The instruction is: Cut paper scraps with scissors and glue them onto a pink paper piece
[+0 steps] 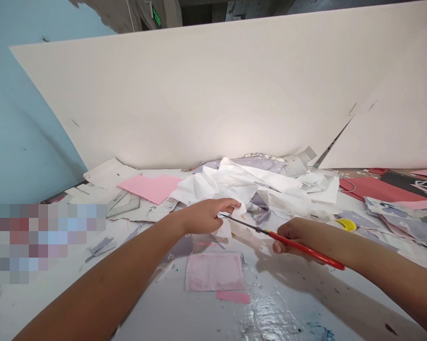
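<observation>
The left hand [206, 215] is pinching a small white piece [240, 210] between thumb and fingers above the middle of the bench [178, 315]. The right hand [298, 237] is closing its grip around the red handles of a pair of scissors [306, 249], whose slender blades are pointing left, their tips reaching the left hand's thumb; whether the blades are parting or meeting, one cannot tell. Nearer the viewer, a pale pink rectangle [215, 271] is lying flat, with a brighter pink strip [234, 297] showing just beyond its near edge. Behind the hands, crumpled white sheets [213, 182] are heaping up, and a pink sheet [147, 188] is resting to their left. On the right, a round item with a yellow label [346, 224] is sitting near the right forearm, while a red sheet [373, 188] is lying farther back. A large white panel [213, 94] is standing upright behind everything.
</observation>
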`<state>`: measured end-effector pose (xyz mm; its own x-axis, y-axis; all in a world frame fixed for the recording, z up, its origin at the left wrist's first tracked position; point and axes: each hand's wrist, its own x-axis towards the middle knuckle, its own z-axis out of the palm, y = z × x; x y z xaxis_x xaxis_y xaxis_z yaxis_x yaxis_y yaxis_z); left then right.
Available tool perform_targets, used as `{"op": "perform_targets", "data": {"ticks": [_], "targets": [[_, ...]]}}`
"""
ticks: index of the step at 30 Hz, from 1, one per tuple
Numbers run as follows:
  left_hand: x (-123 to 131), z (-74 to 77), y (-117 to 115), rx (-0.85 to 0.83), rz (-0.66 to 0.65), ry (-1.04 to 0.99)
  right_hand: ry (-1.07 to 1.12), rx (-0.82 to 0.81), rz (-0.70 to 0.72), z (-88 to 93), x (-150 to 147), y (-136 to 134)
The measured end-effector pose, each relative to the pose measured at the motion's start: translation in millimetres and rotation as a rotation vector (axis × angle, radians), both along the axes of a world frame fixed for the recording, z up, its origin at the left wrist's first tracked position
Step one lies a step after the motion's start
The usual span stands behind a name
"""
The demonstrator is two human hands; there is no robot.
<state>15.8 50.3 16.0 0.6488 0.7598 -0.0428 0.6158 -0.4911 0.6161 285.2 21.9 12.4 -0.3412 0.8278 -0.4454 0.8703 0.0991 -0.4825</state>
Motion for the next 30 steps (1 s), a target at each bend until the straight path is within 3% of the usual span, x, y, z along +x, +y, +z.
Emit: {"op": "perform_targets", "data": {"ticks": [7,15,20,26,30], "targets": [[-1,1.6,0,0.020,-0.028,0.016,0.013,-0.021,-0.043,0.5,-1,-1],[-4,9.2,-3,0.041,0.018,-0.024,-0.035,0.111,0.014,7.7,0,-3],[-13,26.0,-6,0.049,0.107,0.022,-0.013,0.088,0.045,7.7,7,-4],[-34,55.9,-7,0.049,0.175,0.151,0.062,0.001,0.093,16.9,-6,-12],[-54,57.4,-12,0.102,0.265,0.218,0.168,0.026,0.187,20.9,-12,-16]]}}
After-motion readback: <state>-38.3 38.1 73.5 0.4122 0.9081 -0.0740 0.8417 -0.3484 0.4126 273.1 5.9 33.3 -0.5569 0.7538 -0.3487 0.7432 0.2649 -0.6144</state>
